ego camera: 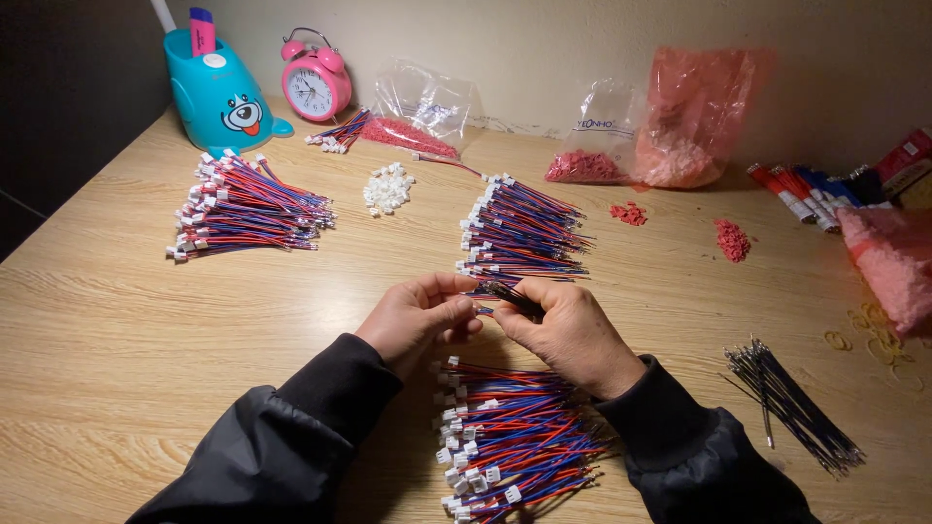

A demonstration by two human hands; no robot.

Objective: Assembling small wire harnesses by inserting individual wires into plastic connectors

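1. A thin wire piece [505, 294] is pinched between both hands above the desk [116, 320], just over the near bundle [510, 437] of red and blue leads.
2. The left hand [419, 318] is closed, fingertips pressed on the wire's left end; the right hand [568, 330] is closed round its dark right part.
3. The wire is judged very light, limp and easily bent; its small white plug looks brittle, so a hold on the insulation just behind the plug seems safest.
4. The strands look slippery and prone to tangling, so 1 lead is best taken by fingertips, not by the whole hand.
5. A 2nd bundle [519, 233] lies just beyond the hands, and a 3rd [243, 209] is set well apart at far left.
6. Loose white plugs [388, 187] are heaped between those 2 bundles.
7. Black wires [791, 403] lie at the right, apart from the right sleeve.
8. Red bits [731, 239], clear bags [427, 112], a pink bag [694, 116], a pink clock [315, 82] and a blue holder [216, 92] are ranged along the back.
9. Nothing is seen between the hands and the near bundle; the 2nd bundle crowds any forward reach.
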